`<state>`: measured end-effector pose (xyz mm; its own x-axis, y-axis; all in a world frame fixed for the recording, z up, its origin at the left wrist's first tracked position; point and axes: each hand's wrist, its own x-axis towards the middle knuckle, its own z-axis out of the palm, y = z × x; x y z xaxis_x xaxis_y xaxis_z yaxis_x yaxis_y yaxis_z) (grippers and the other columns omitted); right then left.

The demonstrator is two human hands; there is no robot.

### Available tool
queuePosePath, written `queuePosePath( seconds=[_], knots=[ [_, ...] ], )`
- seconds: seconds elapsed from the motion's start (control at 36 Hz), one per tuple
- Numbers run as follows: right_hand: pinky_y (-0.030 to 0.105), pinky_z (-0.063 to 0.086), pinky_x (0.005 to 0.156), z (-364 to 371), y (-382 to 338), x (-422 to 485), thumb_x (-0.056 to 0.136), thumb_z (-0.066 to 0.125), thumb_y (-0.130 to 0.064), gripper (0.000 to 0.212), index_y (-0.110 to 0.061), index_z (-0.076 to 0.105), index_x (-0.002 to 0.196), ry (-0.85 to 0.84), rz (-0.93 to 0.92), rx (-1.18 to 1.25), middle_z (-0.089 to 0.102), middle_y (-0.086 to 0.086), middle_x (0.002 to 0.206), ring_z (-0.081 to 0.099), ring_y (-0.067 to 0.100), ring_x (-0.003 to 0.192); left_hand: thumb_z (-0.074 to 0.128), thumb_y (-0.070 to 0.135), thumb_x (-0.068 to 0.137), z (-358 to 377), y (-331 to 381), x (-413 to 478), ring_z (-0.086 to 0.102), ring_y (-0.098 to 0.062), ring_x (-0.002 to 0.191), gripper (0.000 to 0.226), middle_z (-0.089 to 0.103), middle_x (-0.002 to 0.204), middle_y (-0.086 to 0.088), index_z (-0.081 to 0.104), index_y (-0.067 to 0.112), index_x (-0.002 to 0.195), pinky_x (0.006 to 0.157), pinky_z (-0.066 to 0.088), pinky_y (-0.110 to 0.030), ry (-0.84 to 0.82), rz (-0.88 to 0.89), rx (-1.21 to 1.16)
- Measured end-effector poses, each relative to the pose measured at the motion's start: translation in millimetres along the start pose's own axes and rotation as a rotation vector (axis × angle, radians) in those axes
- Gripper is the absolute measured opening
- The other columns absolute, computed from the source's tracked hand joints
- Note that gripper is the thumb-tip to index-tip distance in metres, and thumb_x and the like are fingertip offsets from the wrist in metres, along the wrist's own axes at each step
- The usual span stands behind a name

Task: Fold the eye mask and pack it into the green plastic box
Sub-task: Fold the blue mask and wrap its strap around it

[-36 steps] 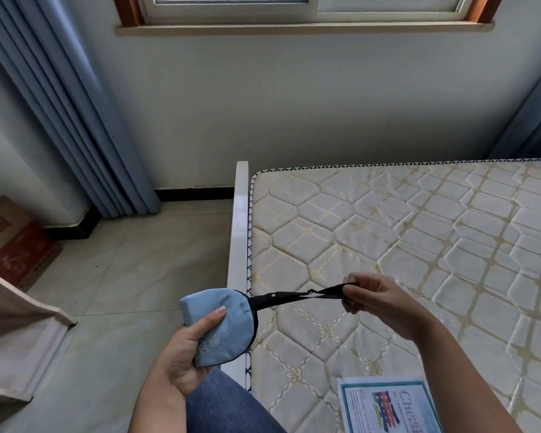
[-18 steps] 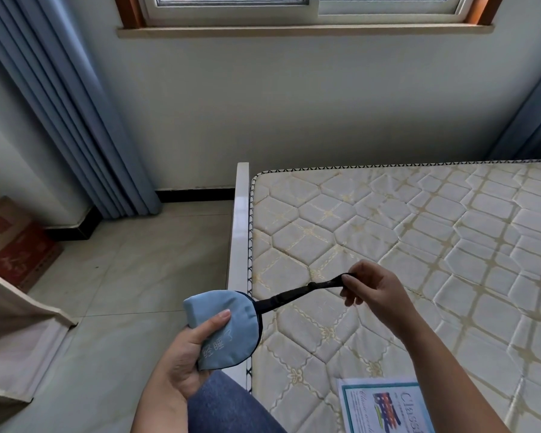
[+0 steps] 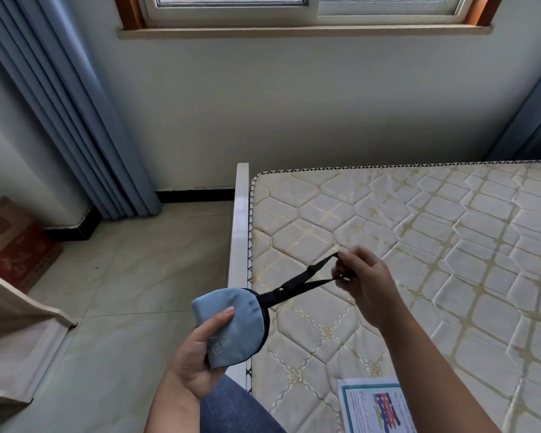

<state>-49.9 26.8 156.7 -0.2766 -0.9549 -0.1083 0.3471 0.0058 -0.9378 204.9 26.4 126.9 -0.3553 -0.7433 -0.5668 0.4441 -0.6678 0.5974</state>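
Note:
A light blue eye mask (image 3: 235, 323), folded in half with dark trim, is held in my left hand (image 3: 197, 357), thumb pressed on its front. Its black strap (image 3: 297, 284) runs up and right from the mask, pulled taut in two strands. My right hand (image 3: 359, 282) pinches the strap's far end above the mattress. No green plastic box is in view.
A bare quilted mattress (image 3: 419, 245) in a white bed frame (image 3: 239, 232) fills the right. A printed paper sheet (image 3: 375, 407) lies on its near edge. Tiled floor (image 3: 132, 276), blue curtains (image 3: 63, 114), a cardboard box (image 3: 10, 239) and a beige fabric piece (image 3: 16, 339) are left.
My right hand has lifted the strap's end higher and away, so the strap now slopes upward and its two strands spread apart. The left hand holds the mask in nearly the same place.

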Motion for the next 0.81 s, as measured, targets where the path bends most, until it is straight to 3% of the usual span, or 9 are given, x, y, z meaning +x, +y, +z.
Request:
queuePosePath(
  seconds=[0.11,0.22,0.31,0.39,0.53,0.67,0.81],
  knots=[
    [0.020,0.047,0.053,-10,-7,-5,0.074,0.059,-0.011,0.021,-0.018,0.055,0.054,-0.279,0.196,0.081,0.054,0.001,0.057,0.061,0.015,0.064,0.060,0.014,0.068,-6,2,1,0.071,-0.024,0.060,0.023,0.073,0.077,-0.017,0.075,-0.001,0.076,0.050,0.058,-0.029,-0.003,0.010,-0.114],
    [0.022,0.050,0.059,-19,-8,-9,0.070,0.050,-0.010,0.014,-0.012,0.057,0.058,-0.372,0.217,0.117,0.057,0.006,0.063,0.062,0.017,0.070,0.058,0.014,0.070,-8,2,0,0.071,-0.025,0.060,0.024,0.073,0.076,-0.018,0.075,-0.003,0.074,0.050,0.058,-0.030,-0.025,0.005,-0.156],
    [0.021,0.049,0.061,-21,-11,-10,0.074,0.055,-0.007,0.012,-0.011,0.060,0.063,-0.404,0.201,0.060,0.060,0.008,0.067,0.061,0.017,0.070,0.058,0.014,0.070,-8,2,1,0.072,-0.026,0.062,0.026,0.073,0.079,-0.019,0.072,-0.005,0.081,0.053,0.059,-0.032,-0.028,-0.003,-0.186],
    [0.016,0.046,0.056,-20,-12,-8,0.079,0.061,-0.005,0.012,-0.011,0.060,0.069,-0.295,0.117,-0.125,0.062,0.004,0.063,0.057,0.012,0.063,0.057,0.014,0.071,-10,3,0,0.072,-0.026,0.063,0.027,0.073,0.080,-0.020,0.072,-0.005,0.082,0.054,0.059,-0.032,-0.035,-0.013,-0.196],
    [0.013,0.043,0.049,-11,-9,-2,0.084,0.059,0.003,0.020,-0.012,0.055,0.071,-0.024,-0.245,-0.555,0.059,0.000,0.055,0.055,0.002,0.047,0.058,0.013,0.071,-8,3,-2,0.072,-0.027,0.064,0.030,0.073,0.082,-0.020,0.067,-0.005,0.094,0.054,0.059,-0.032,-0.025,-0.016,-0.140],
    [0.015,0.039,0.049,-6,-2,-3,0.082,0.062,0.001,0.015,-0.005,0.051,0.075,0.234,-0.570,-0.960,0.048,-0.001,0.056,0.047,0.009,0.047,0.061,0.013,0.068,-2,3,-4,0.072,-0.026,0.065,0.034,0.073,0.084,-0.019,0.065,-0.004,0.098,0.051,0.057,-0.030,-0.007,-0.020,-0.058],
    [0.011,0.026,0.044,-5,6,-6,0.082,0.059,0.007,0.009,0.005,0.051,0.084,0.301,-0.666,-1.124,0.037,-0.004,0.054,0.032,0.000,0.041,0.063,0.012,0.066,0,3,-4,0.072,-0.025,0.061,0.032,0.074,0.078,-0.016,0.066,-0.001,0.095,0.049,0.057,-0.030,0.025,0.002,-0.021]
  ],
)
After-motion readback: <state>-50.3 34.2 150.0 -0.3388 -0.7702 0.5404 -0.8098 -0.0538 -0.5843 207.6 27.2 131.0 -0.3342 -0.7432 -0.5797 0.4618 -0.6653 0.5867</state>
